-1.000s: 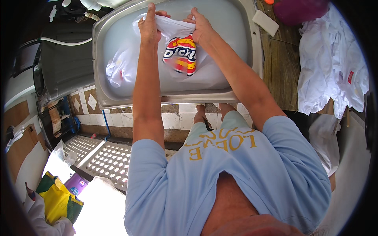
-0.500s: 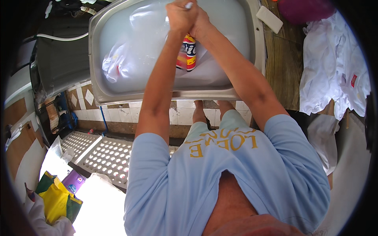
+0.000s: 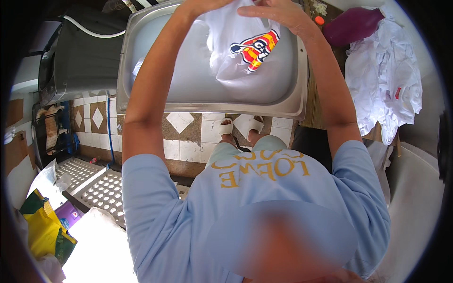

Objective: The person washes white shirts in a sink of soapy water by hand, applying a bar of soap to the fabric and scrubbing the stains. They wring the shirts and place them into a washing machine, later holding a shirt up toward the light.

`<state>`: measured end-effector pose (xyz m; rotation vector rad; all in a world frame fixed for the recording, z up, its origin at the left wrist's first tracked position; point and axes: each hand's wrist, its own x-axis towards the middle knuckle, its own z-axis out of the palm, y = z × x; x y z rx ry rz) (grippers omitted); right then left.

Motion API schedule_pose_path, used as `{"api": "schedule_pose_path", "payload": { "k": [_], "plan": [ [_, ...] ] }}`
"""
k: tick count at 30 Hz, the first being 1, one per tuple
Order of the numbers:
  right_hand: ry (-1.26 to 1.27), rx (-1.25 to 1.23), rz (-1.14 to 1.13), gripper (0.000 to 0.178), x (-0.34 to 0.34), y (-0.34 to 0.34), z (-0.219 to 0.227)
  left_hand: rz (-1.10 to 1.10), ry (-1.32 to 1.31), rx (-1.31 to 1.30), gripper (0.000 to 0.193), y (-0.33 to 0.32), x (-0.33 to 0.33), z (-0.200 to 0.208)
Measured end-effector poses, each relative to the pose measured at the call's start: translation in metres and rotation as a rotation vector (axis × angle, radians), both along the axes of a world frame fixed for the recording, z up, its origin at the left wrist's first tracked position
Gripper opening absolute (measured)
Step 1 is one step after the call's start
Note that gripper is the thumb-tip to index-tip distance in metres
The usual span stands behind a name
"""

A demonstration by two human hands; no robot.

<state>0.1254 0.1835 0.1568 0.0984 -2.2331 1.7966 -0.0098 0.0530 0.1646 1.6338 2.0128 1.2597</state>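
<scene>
A white garment (image 3: 222, 61) with a red, yellow and black print hangs spread between my hands over a metal basin (image 3: 198, 107) of cloudy water. Its lower part reaches the water. At the top edge of the picture, my left hand (image 3: 207, 5) grips the garment's upper left; some of its fingers are cut off by the frame. On the garment's upper right is my right hand (image 3: 283, 15), closed on the cloth with one finger stretched toward the left. A bit of other white cloth (image 3: 137, 67) shows at the basin's left side, mostly behind my left forearm.
Right of the basin, a wooden surface (image 3: 311, 113) carries an orange cap (image 3: 319, 20). A dark purple rounded item (image 3: 353, 26) and a heap of white laundry (image 3: 384, 75) lie beyond. On the left stand a black appliance (image 3: 89, 61), a white hose (image 3: 89, 34) and a yellow-green bag (image 3: 42, 226).
My hands, clasped together on the bunched garment before, have moved apart and spread it out, print showing. The view has shifted, and the white bar at the right is now out of sight.
</scene>
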Motion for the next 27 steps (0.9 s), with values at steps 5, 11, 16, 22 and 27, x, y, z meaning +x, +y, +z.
{"api": "schedule_pose_path", "payload": {
  "k": [5, 11, 16, 22, 27],
  "plan": [
    [-0.380, -0.066, 0.123, 0.032, 0.009, -0.012, 0.007, -0.041, -0.475, 0.148, 0.038, -0.028, -0.009, 0.000],
    [-0.613, -0.272, 0.026, 0.039, 0.047, 0.015, -0.038, 0.136, -0.001, -0.128, 0.042, -0.080, 0.018, -0.137],
    [-0.259, -0.395, -0.139, 0.028, 0.046, 0.023, 0.013, 0.463, 0.224, -0.377, 0.042, -0.075, 0.034, -0.175],
    [0.027, -0.396, -0.189, 0.019, 0.062, 0.033, 0.089, 0.203, -0.541, -0.136, 0.036, -0.072, -0.001, -0.139],
    [-0.023, -0.442, -0.295, 0.021, 0.069, 0.030, 0.078, 0.127, -0.547, -0.149, 0.035, -0.081, -0.040, -0.071]
  ]
}}
